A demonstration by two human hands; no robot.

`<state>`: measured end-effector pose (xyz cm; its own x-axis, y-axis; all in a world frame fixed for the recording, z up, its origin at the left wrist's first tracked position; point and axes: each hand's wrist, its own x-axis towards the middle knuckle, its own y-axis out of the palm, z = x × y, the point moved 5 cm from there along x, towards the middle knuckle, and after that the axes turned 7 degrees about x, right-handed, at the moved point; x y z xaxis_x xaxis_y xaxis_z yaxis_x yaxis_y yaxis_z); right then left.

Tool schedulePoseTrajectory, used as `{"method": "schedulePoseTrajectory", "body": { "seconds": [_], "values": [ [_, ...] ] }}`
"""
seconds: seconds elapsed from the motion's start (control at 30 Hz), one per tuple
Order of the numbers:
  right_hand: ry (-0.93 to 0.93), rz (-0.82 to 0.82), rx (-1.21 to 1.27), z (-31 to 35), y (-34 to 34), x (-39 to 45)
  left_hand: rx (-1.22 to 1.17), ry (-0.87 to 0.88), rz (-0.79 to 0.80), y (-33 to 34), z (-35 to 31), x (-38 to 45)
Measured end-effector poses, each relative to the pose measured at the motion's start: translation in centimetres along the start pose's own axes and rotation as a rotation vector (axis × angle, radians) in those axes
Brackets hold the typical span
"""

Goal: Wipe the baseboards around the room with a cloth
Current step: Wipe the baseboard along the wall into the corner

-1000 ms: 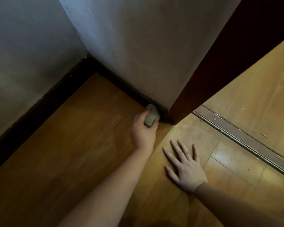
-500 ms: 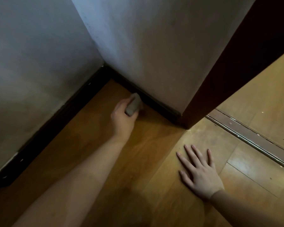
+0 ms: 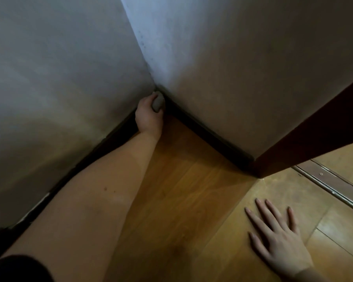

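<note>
Left baseboard (image 3: 102,147): dark strip along the left wall, running near to far.
Left hand (image 3: 149,117): fingers curled round the cloth (image 3: 158,103), pressed into the far corner.
Cloth: likely soft and light, best kept bunched in the palm.
Right baseboard (image 3: 208,137): ends at the door frame (image 3: 306,143).
Right hand (image 3: 281,241): flat, fingers spread, empty, on the near floor (image 3: 192,200).

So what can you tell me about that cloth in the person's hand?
The cloth is small, grey and bunched into a wad, soft-looking. The left hand curls round it, so only its top shows. It sits low in the corner where the two walls meet, pressed at the dark baseboard, just above the wooden floor.
</note>
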<state>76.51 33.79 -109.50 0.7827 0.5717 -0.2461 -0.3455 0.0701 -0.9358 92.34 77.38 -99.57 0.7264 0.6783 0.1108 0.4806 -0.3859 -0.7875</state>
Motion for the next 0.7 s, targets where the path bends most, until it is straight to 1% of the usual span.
{"method": "schedulePoseTrajectory", "body": {
  "seconds": [0.1,0.17,0.3,0.4,0.57,0.63,0.7],
  "values": [
    [0.0,-0.015,0.0,0.1,-0.1,0.0,0.048,-0.001,0.025,0.8,-0.9,1.1],
    [0.003,-0.02,0.001,0.2,-0.1,0.1,0.058,-0.034,0.024,1.2,-1.1,1.4],
    [-0.002,-0.01,0.007,0.1,0.0,0.2,-0.006,-0.1,0.033,1.6,-1.1,0.3],
    [-0.006,0.004,0.008,0.2,0.1,0.1,-0.03,-0.07,0.053,1.9,-2.3,-2.8],
    [-0.004,0.008,0.022,0.3,-0.1,0.1,-0.049,0.019,0.165,2.8,-5.4,-10.5],
    [-0.004,0.015,0.032,0.3,-0.1,0.1,-0.09,0.078,0.179,3.3,-6.6,-13.7],
    [-0.004,0.02,0.038,0.4,0.0,0.2,-0.116,0.078,0.176,3.7,-7.5,-16.2]
  ]
}}
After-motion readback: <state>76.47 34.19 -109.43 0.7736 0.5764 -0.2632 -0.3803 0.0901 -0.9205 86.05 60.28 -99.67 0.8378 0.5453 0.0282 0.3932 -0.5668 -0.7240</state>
